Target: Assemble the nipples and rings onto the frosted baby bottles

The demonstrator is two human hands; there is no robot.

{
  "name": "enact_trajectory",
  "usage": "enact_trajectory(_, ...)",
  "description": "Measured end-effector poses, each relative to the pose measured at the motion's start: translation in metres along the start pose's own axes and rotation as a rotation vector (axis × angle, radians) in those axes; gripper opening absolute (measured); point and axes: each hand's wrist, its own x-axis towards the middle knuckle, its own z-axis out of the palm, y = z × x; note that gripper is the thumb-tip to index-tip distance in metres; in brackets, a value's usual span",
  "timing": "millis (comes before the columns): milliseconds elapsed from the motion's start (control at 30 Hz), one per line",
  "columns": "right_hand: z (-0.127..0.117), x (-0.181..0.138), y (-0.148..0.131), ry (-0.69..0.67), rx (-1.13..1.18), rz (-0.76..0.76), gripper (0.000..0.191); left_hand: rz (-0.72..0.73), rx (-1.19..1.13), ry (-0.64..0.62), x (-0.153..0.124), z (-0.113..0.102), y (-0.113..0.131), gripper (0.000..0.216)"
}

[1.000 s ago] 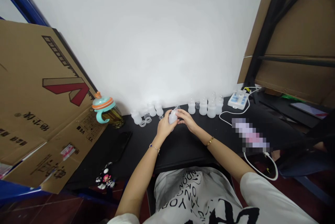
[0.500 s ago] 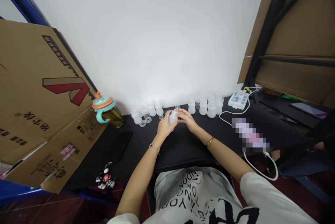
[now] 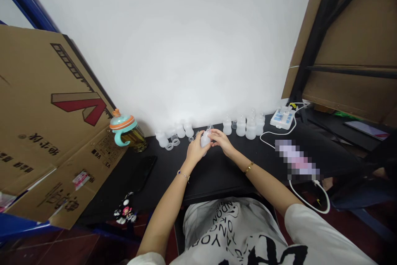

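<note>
My left hand (image 3: 194, 150) is wrapped round a small white plastic bottle (image 3: 205, 139) held just above the black table (image 3: 214, 174), near its far edge. The fingers of my right hand (image 3: 221, 140) are closed on the top end of the same bottle. More small white bottles (image 3: 248, 125) stand in a group to the right by the wall. Another group of white bottles (image 3: 178, 130) stands to the left, with loose clear rings (image 3: 172, 144) lying in front of it.
A teal and orange handled cup (image 3: 127, 131) stands at the left. Beside it leans a big cardboard box (image 3: 46, 124), and a dark phone (image 3: 145, 170) lies flat nearby. A white power strip (image 3: 282, 118) with its cable sits at the right, under black shelving (image 3: 325, 46).
</note>
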Motion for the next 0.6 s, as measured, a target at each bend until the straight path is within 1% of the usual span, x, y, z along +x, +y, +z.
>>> enact_trajectory(367, 0.0006, 0.0027, 0.0013, 0.024, -0.046, -0.008, 0.044, -0.004, 0.027, -0.006, -0.0015, -0.0021, 0.0026, 0.067)
enact_trajectory(600, 0.0029, 0.0008, -0.0009, 0.062, -0.104, -0.052, 0.044, 0.012, 0.065, -0.007, -0.0022, -0.0028, 0.0035, 0.067)
